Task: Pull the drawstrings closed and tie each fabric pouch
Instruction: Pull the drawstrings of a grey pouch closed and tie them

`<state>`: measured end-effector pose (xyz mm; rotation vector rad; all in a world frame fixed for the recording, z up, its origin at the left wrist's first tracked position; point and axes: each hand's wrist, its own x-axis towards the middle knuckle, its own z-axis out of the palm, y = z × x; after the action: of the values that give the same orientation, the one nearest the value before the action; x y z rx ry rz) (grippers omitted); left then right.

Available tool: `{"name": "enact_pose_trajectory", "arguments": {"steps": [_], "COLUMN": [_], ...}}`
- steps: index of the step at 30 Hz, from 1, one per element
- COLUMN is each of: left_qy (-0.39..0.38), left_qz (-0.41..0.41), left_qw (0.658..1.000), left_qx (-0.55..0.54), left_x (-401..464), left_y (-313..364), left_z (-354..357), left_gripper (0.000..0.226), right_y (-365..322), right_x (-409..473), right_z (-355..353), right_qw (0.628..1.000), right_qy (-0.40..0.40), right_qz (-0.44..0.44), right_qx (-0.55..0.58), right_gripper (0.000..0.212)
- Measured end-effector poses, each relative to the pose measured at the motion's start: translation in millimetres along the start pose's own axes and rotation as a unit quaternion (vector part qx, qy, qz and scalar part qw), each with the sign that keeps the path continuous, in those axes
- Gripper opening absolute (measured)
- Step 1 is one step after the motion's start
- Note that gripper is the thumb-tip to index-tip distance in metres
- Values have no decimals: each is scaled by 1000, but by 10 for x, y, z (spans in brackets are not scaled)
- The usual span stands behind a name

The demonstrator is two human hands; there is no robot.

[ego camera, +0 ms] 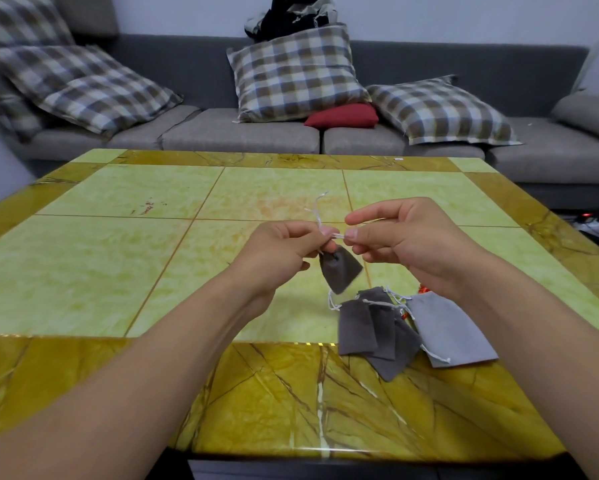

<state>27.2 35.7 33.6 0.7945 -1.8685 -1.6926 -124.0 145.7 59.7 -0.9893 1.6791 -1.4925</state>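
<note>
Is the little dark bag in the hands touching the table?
Apart. In the head view the dark pouch hangs from its white strings, pinched by the left hand and right hand, above the table.

One small dark grey fabric pouch (341, 271) hangs in the air at frame centre, mouth gathered, tilted, its white drawstring (320, 211) rising above it. Lower right of centre, a stack of dark grey fabric pouches (367, 327) lies flat, overlapping, white cords loose. Touching it on the right lies a larger light grey fabric pouch (450, 329), flat
</note>
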Motion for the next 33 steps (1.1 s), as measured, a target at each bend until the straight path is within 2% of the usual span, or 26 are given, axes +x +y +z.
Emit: {"name": "enact_pose_trajectory", "arguments": {"steps": [4, 7, 9, 13, 17, 22, 33], "left_qy": [7, -25, -47, -59, -32, 12, 105], "left_qz": [11, 21, 30, 58, 91, 134, 181], "left_qw": [999, 999, 998, 996, 995, 991, 978], "left_qx": [-32, -26, -19, -17, -12, -2, 18], "left_x": [-1, -19, -34, -49, -59, -39, -7], "left_y": [18, 48, 69, 84, 72, 59, -15], "left_z": [-25, -23, -40, -85, -42, -9, 83], "left_gripper": [12, 15, 21, 24, 18, 14, 10], "right_y": [-35, -35, -29, -29, 19, 86, 126], "right_x": [-72, -90, -93, -111, -82, -58, -132], "right_z": [56, 97, 102, 96, 94, 144, 292], "right_qw": [995, 994, 994, 992, 987, 972, 975], "right_qy": [-59, -93, -98, -98, -51, 25, 73], "right_qz": [57, 58, 42, 10, -52, -154, -168], "right_qx": [50, 23, -9, -74, -142, -177, -125], "right_gripper": [37, 40, 37, 17, 8, 10, 13]}}
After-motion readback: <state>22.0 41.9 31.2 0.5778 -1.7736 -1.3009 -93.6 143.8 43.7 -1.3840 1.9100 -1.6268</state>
